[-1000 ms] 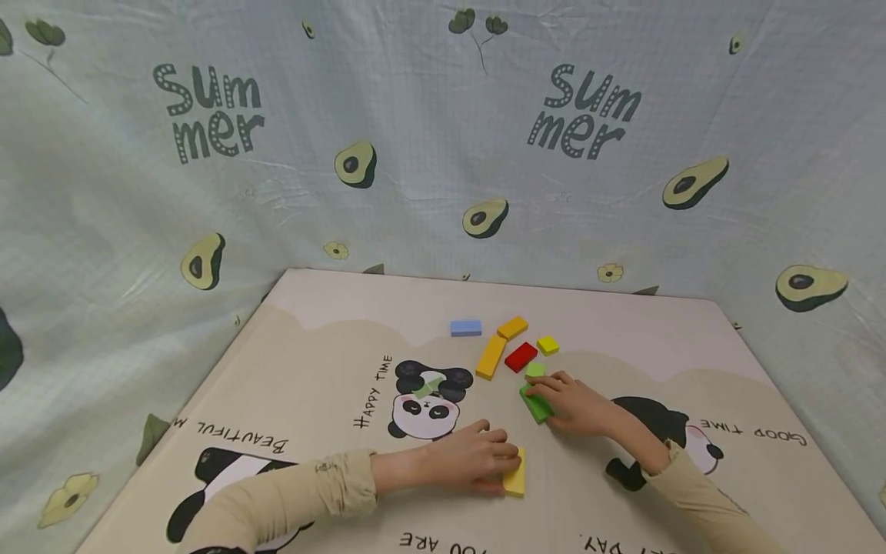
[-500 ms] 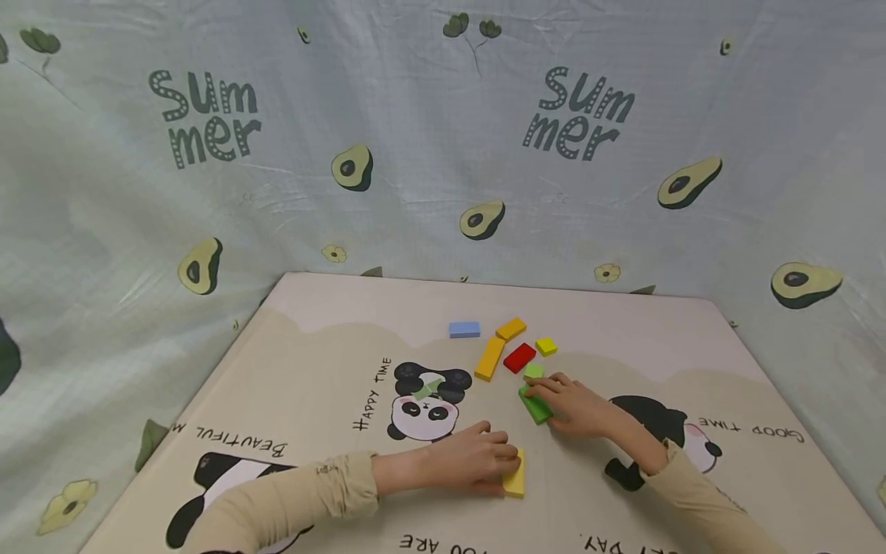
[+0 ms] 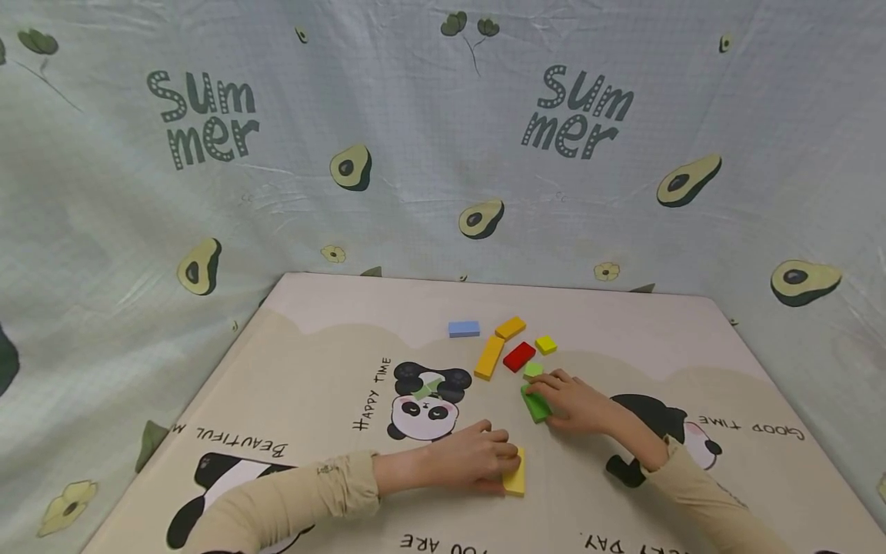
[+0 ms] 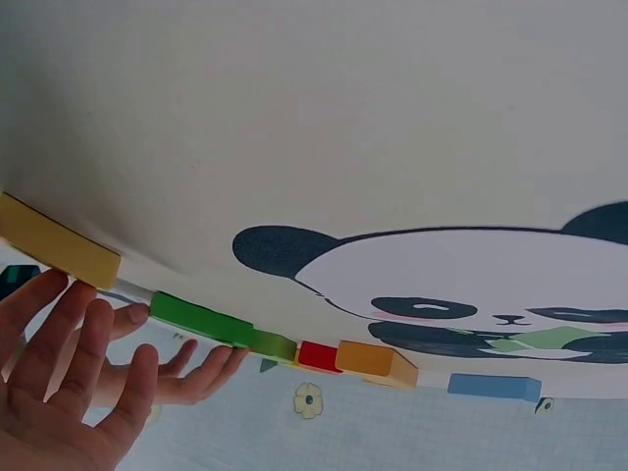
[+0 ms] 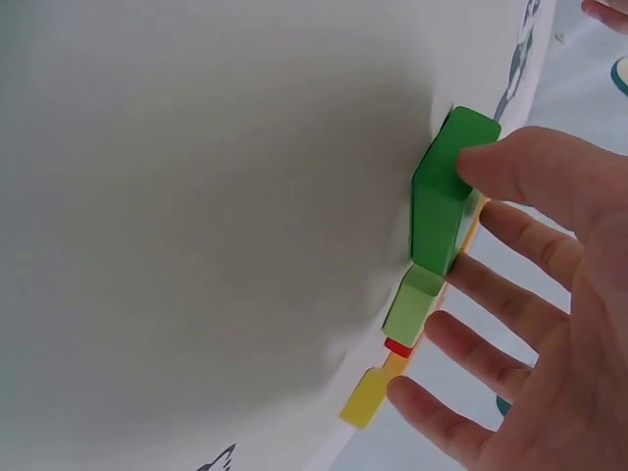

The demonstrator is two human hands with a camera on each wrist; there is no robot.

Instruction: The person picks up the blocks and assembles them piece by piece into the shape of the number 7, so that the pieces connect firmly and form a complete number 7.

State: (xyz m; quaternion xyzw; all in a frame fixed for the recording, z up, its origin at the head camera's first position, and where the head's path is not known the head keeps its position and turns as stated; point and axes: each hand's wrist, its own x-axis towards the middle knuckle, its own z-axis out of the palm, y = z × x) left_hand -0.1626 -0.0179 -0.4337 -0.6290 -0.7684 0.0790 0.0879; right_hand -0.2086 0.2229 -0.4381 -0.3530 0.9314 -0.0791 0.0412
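Observation:
At the near middle of the table, my left hand [image 3: 471, 459] holds a pale yellow block [image 3: 514, 481] by its left side, thumb toward the near end. In the left wrist view, fingertips meet the edge of this yellow block [image 4: 64, 243]. Farther off to the right, my right hand [image 3: 577, 402] grips a green rectangular block [image 3: 534, 408] that lies on the table. The right wrist view has the thumb on one end of the green block [image 5: 439, 211] and a finger along its side. A small light green block [image 3: 533, 371] sits just beyond it.
Beyond the hands lie a red block [image 3: 519, 356], a long orange block [image 3: 489, 358], a shorter orange block [image 3: 511, 328] and a small yellow block [image 3: 546, 345]. A blue block [image 3: 464, 329] lies left of them. A printed curtain [image 3: 415, 100] hangs behind the panda-patterned table [image 3: 332, 300].
The head view has shifted slightly. Both hands stay in place on their blocks, and the other blocks have not moved.

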